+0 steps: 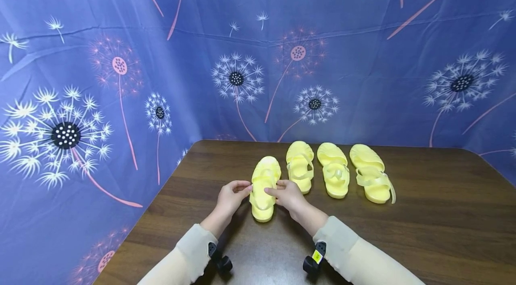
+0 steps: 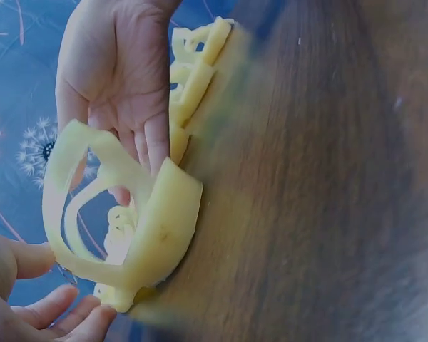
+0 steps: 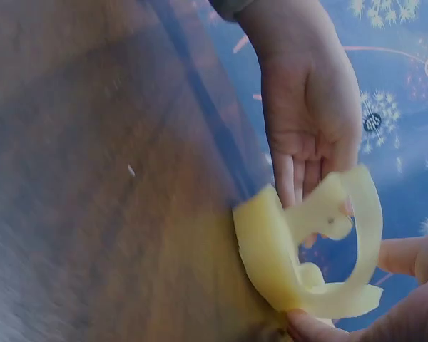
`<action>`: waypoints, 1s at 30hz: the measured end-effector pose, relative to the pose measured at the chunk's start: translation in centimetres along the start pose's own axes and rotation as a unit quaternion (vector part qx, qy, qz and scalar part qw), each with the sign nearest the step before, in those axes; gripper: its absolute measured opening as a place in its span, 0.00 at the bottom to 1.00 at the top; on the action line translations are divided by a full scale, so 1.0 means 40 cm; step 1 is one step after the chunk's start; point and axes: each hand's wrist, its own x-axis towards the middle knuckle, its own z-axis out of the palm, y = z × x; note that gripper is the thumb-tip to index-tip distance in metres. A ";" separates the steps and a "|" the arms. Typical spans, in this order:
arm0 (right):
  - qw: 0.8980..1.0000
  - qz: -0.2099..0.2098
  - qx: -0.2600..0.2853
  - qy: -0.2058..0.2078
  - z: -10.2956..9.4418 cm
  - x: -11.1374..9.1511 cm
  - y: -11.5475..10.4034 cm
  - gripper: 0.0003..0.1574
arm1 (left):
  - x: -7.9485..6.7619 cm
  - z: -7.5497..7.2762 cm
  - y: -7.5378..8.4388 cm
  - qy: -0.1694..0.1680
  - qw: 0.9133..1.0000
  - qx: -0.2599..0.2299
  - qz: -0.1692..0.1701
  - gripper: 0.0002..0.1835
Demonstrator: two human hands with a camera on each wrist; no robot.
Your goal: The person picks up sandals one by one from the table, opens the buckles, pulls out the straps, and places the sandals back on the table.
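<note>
A pale yellow strapped sandal lies between both hands, its toe toward the table's far side and its heel nearer me. From the left, my left hand pinches the strap at the sandal's edge, where a small metal buckle shows in the left wrist view. My right hand grips the other side, its thumb over the straps and its fingers along the outer edge. In the right wrist view the sandal's heel faces the camera, with the ankle strap standing up in a loop.
Three more yellow sandals stand in a row to the right: one close by, a middle one and a far-right one with its strap hanging outward. All rest on a brown wooden table. A blue dandelion-print cloth hangs behind.
</note>
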 end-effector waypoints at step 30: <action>0.992 -0.015 0.116 -0.047 0.031 -0.106 0.037 0.36 | -0.097 0.000 -0.001 -0.127 0.984 -0.118 -0.044 0.34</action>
